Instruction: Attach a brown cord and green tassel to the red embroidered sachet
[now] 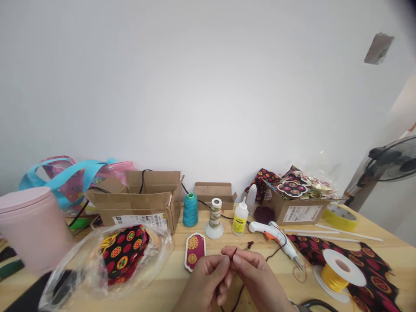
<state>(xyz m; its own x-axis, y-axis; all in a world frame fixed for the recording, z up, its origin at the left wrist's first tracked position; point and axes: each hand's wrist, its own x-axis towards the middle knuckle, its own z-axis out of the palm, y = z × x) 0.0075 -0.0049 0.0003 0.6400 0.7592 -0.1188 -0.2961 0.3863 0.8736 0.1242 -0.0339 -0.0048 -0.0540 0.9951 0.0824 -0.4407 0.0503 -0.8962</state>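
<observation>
My left hand (208, 281) and my right hand (255, 275) meet at the table's front edge, fingertips pinched together on a thin dark red cord (234, 252). The cord trails down between my hands and ends in a small knot (250, 245) lying on the wood just beyond my right fingers. A red embroidered oval patch (195, 251) lies flat just beyond my left hand. A white hot glue gun (276, 236) rests to the right of my right hand, nozzle pointing right.
Behind stand a teal thread cone (190, 210), a striped spool (215, 216), a glue bottle (240, 219) and open cardboard boxes (139, 201). A plastic bag of patterned fabric (120, 255) and pink tub (32, 225) sit left. Yellow cord spool (338, 271), patterned cloth (360, 260) and tape roll (341, 216) lie right.
</observation>
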